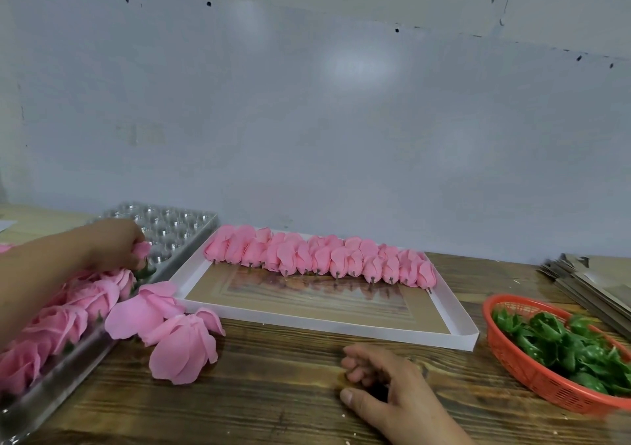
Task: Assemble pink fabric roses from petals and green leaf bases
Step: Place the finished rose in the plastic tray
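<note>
On the wooden tabletop (273, 393) we see a white shallow tray (327, 323) with a row of pink petal buds (317, 256) lined along its far edge; to the right, a red mesh basket (519, 366) holds green leaf bases (563, 345); at left, a clear blister tray (170, 229) carries finished pink roses (68, 315); our left hand (109, 243) pinches a rose (141, 250) over that tray; two loose roses (170, 328) lie beside it; our right hand (386, 376) rests on the wood, its fingers loosely curled, gripping nothing.
</note>
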`<state>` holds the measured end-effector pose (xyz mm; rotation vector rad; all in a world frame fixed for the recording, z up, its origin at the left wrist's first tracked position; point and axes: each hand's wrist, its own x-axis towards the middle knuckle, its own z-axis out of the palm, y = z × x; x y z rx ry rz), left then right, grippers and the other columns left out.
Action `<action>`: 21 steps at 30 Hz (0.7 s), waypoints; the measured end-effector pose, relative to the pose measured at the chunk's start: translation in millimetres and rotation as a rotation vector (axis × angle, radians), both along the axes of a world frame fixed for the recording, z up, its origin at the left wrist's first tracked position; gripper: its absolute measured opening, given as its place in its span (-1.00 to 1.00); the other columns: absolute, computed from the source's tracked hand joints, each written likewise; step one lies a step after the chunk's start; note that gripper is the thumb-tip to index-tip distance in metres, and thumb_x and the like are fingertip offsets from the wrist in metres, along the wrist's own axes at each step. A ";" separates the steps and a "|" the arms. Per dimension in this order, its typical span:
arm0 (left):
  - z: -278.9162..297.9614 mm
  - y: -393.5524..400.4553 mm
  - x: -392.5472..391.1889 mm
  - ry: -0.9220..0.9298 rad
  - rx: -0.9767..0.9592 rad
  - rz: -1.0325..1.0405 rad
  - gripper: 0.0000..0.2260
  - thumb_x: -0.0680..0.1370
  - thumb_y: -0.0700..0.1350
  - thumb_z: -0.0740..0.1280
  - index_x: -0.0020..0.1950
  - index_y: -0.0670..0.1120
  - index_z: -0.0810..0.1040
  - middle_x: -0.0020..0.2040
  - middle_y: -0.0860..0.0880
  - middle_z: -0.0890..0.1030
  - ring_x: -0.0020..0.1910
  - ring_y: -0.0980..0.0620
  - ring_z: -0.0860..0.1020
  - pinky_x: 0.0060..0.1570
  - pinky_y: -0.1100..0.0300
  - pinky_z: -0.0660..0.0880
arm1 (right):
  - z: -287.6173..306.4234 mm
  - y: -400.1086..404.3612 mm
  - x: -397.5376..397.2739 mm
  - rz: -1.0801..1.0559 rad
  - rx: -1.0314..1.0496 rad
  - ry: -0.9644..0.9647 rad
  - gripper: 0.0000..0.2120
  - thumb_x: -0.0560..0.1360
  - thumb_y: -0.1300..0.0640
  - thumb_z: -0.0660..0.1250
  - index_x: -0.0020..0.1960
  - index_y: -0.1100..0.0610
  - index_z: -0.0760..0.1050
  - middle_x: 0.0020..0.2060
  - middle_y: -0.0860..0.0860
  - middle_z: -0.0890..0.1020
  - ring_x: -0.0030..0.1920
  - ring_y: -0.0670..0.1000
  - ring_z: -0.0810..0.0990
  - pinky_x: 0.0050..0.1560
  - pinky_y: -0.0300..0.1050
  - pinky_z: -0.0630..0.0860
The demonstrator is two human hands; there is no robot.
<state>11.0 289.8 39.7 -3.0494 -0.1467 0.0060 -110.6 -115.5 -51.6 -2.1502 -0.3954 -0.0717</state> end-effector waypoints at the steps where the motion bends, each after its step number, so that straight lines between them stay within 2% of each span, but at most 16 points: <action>1: -0.4 -1.5 0.1 -0.009 0.006 0.016 -0.71 0.52 -0.10 0.35 -0.35 -0.06 0.32 -0.35 -0.03 0.45 -0.30 -0.01 0.40 -0.36 0.20 0.25 | 0.6 0.0 -0.3 0.003 -0.003 -0.002 -0.59 0.33 0.15 0.51 0.06 -0.17 0.48 -0.06 -0.03 0.64 -0.05 -0.13 0.60 0.09 -0.21 0.51; 6: -3.5 -8.8 3.3 -0.008 0.049 0.029 -0.75 0.54 -0.11 0.30 -0.30 -0.09 0.34 -0.25 -0.08 0.48 -0.25 -0.04 0.41 -0.31 0.22 0.25 | 2.4 -0.3 -1.3 0.011 -0.012 0.011 -0.61 0.34 0.15 0.50 0.06 -0.18 0.47 -0.06 -0.04 0.64 -0.05 -0.16 0.59 0.08 -0.27 0.49; 10: 2.1 -3.5 1.1 0.008 -0.075 -0.029 -0.83 0.48 -0.13 0.38 -0.26 -0.10 0.45 -0.32 -0.03 0.53 -0.31 0.03 0.43 -0.35 0.23 0.32 | 3.2 -0.1 -1.0 0.010 -0.013 0.008 -0.60 0.34 0.16 0.50 0.06 -0.18 0.48 -0.06 -0.04 0.64 -0.05 -0.15 0.59 0.08 -0.25 0.50; 12: 5.8 0.2 -0.8 0.002 -0.173 -0.076 -0.91 0.45 -0.17 0.42 -0.17 -0.17 0.56 -0.25 -0.06 0.64 -0.31 0.06 0.50 -0.30 0.26 0.39 | 2.7 0.5 -0.7 0.004 -0.017 0.000 -0.60 0.34 0.17 0.50 0.06 -0.17 0.48 -0.06 -0.04 0.64 -0.05 -0.14 0.59 0.09 -0.22 0.51; 14: 7.8 2.0 -3.1 0.015 -0.215 -0.121 -0.93 0.45 -0.19 0.43 -0.11 -0.16 0.59 -0.21 -0.05 0.66 -0.30 0.08 0.53 -0.28 0.29 0.42 | 2.3 0.7 -1.2 -0.005 -0.017 -0.010 -0.59 0.34 0.20 0.51 0.06 -0.15 0.48 -0.07 -0.04 0.64 -0.05 -0.14 0.59 0.10 -0.21 0.50; 16: 6.9 2.0 -4.5 0.043 -0.194 -0.150 -0.95 0.45 -0.20 0.42 -0.13 -0.10 0.57 -0.23 0.01 0.63 -0.29 0.10 0.52 -0.29 0.34 0.40 | 2.8 1.4 -2.1 -0.007 -0.015 -0.012 -0.58 0.34 0.22 0.51 0.06 -0.14 0.48 -0.07 -0.04 0.64 -0.06 -0.15 0.59 0.10 -0.22 0.50; 18: 3.9 -1.1 -4.5 0.065 -0.107 -0.160 -0.86 0.46 -0.19 0.39 -0.21 0.00 0.48 -0.28 0.08 0.55 -0.28 0.10 0.48 -0.35 0.40 0.33 | 3.7 1.7 -2.9 -0.007 -0.015 -0.011 -0.59 0.34 0.22 0.51 0.06 -0.13 0.49 -0.06 -0.03 0.64 -0.06 -0.16 0.59 0.09 -0.24 0.49; 21: -2.1 -3.0 -1.6 0.036 -0.003 -0.157 -0.81 0.46 -0.20 0.35 -0.28 0.00 0.38 -0.34 0.09 0.45 -0.28 0.06 0.42 -0.36 0.31 0.28 | 5.9 2.3 -4.0 -0.005 -0.009 0.005 -0.60 0.34 0.22 0.50 0.06 -0.12 0.49 -0.06 -0.01 0.63 -0.05 -0.15 0.58 0.09 -0.27 0.49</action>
